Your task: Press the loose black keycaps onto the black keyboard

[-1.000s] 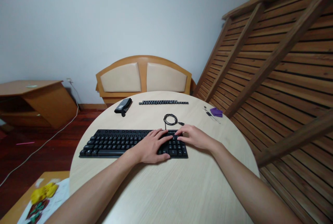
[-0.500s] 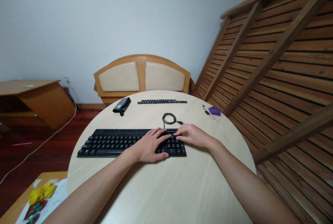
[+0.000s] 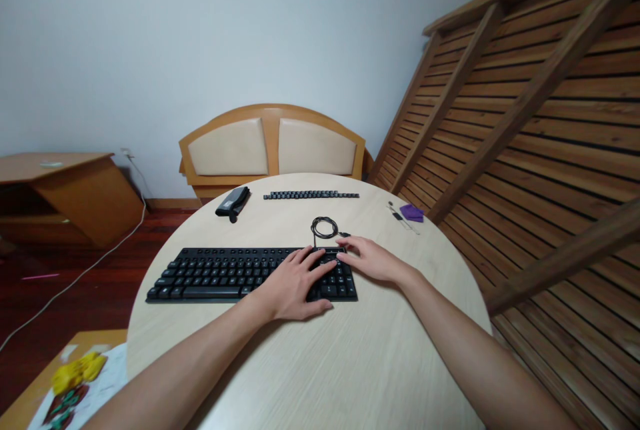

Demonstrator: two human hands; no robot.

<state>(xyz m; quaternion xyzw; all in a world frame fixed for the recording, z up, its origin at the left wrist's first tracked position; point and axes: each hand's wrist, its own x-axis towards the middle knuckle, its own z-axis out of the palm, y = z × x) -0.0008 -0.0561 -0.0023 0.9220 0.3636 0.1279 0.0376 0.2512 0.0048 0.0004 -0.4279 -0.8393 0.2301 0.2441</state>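
A black keyboard (image 3: 215, 275) lies flat across the round table (image 3: 350, 357). Over its right part rests my left hand (image 3: 295, 285), palm down with fingers spread, the thumb reaching past the front edge. My right hand (image 3: 371, 259) is at the keyboard's upper right corner, its fingers apart and the fingertips over the number keys. No object shows in either hand. Behind the keyboard sits its coiled black cable (image 3: 325, 227), whose plug end is near my right fingers. Some keys are hidden under my left hand.
Farther back lie rows of loose black keycaps (image 3: 310, 195). A folded black item (image 3: 233, 203) sits at the back left. On the right are a purple cloth (image 3: 412, 213) and a thin wire tool (image 3: 399, 217). A slatted wooden frame (image 3: 540, 123) leans close on the right.
My left hand has shifted slightly right and toward me across the number keys. My right-hand fingers have spread a little at the keyboard's corner.
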